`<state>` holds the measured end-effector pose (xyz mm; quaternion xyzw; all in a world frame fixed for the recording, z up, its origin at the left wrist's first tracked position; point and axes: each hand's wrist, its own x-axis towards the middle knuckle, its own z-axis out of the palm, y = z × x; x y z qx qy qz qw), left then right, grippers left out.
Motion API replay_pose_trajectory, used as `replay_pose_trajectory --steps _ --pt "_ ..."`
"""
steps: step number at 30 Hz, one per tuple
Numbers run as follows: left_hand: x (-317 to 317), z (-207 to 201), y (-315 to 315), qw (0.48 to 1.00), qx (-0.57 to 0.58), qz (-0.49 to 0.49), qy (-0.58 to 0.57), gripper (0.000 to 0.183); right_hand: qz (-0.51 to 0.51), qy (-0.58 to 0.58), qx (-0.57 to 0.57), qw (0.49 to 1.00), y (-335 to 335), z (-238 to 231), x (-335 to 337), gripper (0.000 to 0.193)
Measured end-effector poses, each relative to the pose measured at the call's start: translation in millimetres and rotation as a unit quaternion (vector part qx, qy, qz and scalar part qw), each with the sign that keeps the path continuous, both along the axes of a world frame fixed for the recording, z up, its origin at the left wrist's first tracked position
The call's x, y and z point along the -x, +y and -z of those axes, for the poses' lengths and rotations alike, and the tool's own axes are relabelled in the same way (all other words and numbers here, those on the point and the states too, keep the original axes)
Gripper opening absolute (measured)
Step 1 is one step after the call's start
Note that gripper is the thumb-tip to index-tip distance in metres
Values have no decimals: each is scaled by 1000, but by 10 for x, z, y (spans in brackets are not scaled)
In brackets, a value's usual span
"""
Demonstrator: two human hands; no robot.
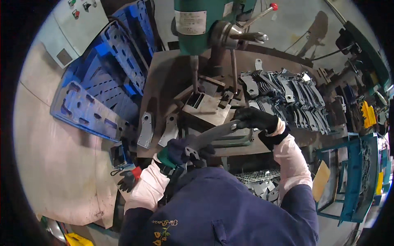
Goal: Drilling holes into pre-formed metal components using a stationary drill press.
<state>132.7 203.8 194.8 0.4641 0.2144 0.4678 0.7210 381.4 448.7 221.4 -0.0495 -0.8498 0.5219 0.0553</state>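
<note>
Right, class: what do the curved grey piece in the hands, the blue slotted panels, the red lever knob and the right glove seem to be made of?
Curved grey piece: probably metal, perhaps steel; dull, even grey surface.
Blue slotted panels: likely moulded plastic, scuffed; rounded openings, solid colour.
Red lever knob: perhaps plastic; bright, smooth, rounded.
Right glove: fabric or rubber-coated, unclear; matte black.
</note>
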Motion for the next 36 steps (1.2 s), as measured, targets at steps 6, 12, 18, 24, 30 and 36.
replay_pose_trajectory --steps 6,12,18,24,30,36 --pt "131 229 -190 970 193 -125 82 71 -22 -28 3 999 -94 -168 419 27" --pt "196 434 -55 859 -30 -363 359 60 163 94 357 915 -268 -1110 491 54" --pt "225 506 144 664 -92 -439 599 60 109 123 528 833 -529 -1798 595 66" --pt "466 1183 489 569 -156 -455 667 70 163 193 579 775 -718 -2094 767 56" --pt "452 1073 609 517 -89 -438 730 72 59 183 629 753 -558 -2136 851 40" --pt "409 995 565 512 -84 -460 721 71 15 156 697 700 -567 -2199 866 24"
